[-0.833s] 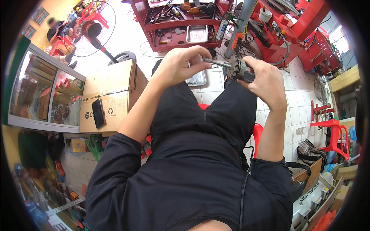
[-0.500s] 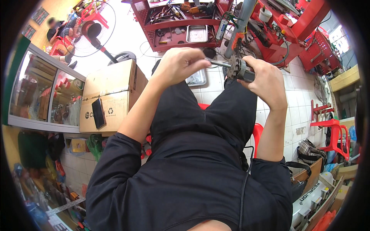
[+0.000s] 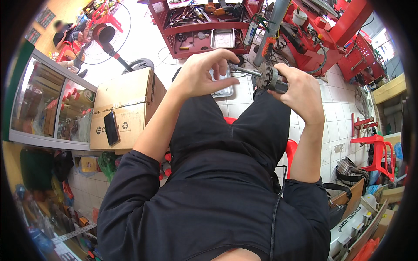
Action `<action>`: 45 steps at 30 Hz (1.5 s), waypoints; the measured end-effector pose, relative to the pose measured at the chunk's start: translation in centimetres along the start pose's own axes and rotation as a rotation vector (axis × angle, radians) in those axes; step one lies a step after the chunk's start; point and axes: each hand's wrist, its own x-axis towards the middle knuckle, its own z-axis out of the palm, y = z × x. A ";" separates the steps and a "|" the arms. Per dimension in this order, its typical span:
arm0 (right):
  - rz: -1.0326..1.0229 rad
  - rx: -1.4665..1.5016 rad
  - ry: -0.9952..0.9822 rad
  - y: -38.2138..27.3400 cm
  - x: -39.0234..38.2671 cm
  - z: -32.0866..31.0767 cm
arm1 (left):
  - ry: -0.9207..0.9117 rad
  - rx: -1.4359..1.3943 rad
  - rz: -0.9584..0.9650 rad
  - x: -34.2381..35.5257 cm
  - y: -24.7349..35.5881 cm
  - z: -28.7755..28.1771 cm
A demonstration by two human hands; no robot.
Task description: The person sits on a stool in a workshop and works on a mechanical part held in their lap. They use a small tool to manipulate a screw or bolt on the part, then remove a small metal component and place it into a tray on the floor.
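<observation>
Notched metal assembly [image 3: 269,78] sits clasped in our right hand [image 3: 298,87]; our left hand [image 3: 204,74] arches wide beside the tip of the assembly's shaft [image 3: 248,71], partly hiding a metal tray [image 3: 225,92]. A red tool cart [image 3: 196,29] stands ahead; on our left, a cardboard box [image 3: 117,93] bears a smartphone [image 3: 111,128].

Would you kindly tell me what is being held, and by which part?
The right hand holds the shafted metal part by its wide end; the left hand appears empty.

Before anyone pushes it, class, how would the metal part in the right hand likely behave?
The metal part looks solid, so probably heavy for its size. Its round disc might roll; the protruding rod could make it tip.
</observation>
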 end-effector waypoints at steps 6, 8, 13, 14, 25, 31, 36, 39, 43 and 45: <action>0.003 -0.007 0.002 0.1 0.0 0.0 | -0.021 0.122 -0.030 0.0 -0.7 0.0; 0.014 0.015 -0.010 0.0 0.0 -0.1 | -0.002 0.072 -0.014 0.1 0.1 0.0; 0.007 0.000 0.000 0.0 0.0 -0.1 | 0.006 0.170 0.040 0.0 -0.8 0.1; 0.005 -0.004 0.002 0.0 0.0 -0.1 | 0.009 0.215 0.057 0.0 -1.1 0.1; 0.005 -0.007 0.002 0.1 -0.1 -0.2 | 0.075 0.123 0.078 0.1 -0.6 0.2; 0.026 0.004 -0.027 -0.2 0.0 -0.3 | 0.068 0.133 0.075 0.0 -0.8 0.2; 0.020 0.001 -0.018 0.0 0.0 -0.2 | 0.060 0.116 0.062 -0.1 -0.5 0.2; 0.020 0.002 -0.017 -0.1 0.0 -0.3 | 0.059 0.119 0.088 0.0 -0.3 0.1; 0.019 0.004 -0.013 0.0 0.0 -0.2 | 0.062 0.094 0.052 0.0 -0.4 0.2; 0.020 0.004 -0.007 0.0 0.0 -0.2 | 0.056 0.069 0.039 0.0 -0.3 0.2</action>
